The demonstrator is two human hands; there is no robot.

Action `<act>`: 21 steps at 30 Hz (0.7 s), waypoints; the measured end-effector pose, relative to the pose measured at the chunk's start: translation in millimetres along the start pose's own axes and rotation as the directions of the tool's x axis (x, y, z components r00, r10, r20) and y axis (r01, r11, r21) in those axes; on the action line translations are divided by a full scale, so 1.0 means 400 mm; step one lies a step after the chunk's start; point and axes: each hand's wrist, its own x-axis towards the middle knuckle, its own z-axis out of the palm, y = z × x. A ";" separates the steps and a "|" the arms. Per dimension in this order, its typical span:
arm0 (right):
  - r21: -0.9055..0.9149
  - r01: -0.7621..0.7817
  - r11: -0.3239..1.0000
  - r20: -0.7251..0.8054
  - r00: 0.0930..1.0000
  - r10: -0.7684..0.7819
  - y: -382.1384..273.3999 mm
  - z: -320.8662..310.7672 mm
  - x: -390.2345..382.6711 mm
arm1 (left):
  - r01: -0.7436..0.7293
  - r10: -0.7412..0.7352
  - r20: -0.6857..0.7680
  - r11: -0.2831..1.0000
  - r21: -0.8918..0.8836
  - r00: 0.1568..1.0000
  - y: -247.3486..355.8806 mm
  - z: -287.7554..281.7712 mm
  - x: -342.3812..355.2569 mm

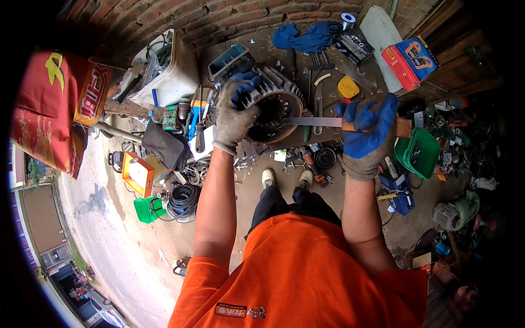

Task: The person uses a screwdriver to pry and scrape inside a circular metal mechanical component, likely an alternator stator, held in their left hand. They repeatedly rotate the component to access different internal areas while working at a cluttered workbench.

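A finned grey metal motor housing point(278, 82) lies on the workbench with its round open end toward me; the cavity is dark, and small bits inside cannot be made out. My left hand point(235, 112), in a grey and blue work glove, grips the left side of its rim. In my gloved right hand point(367, 139), fingers closed round the wooden handle, is a flat-bladed tool point(317, 121) held level. Its blade points left and its tip reaches the right edge of the housing's opening. Whether the tip touches metal I cannot tell.
Behind the housing are a grey-blue tray point(231, 59), a blue cloth point(303, 38), a socket set point(354, 45) and a yellow tape measure point(348, 86). A white bucket point(183, 74) stands left, a red-blue box point(410, 61) right. Cables, green bins and tools clutter the floor.
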 end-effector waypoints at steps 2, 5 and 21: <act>-0.010 -0.012 1.000 -0.042 0.999 0.012 -0.001 0.003 0.002 | 0.023 -0.023 0.003 1.000 -0.016 1.000 -0.002 -0.001 0.000; -0.034 0.029 0.999 0.018 0.999 -0.028 0.002 0.011 0.000 | 0.044 -0.044 0.011 0.999 -0.029 0.999 0.006 -0.002 0.001; -0.331 0.302 0.894 0.668 0.744 -0.004 0.102 0.025 -0.108 | -0.031 0.031 0.003 0.985 0.170 1.000 0.041 -0.005 -0.013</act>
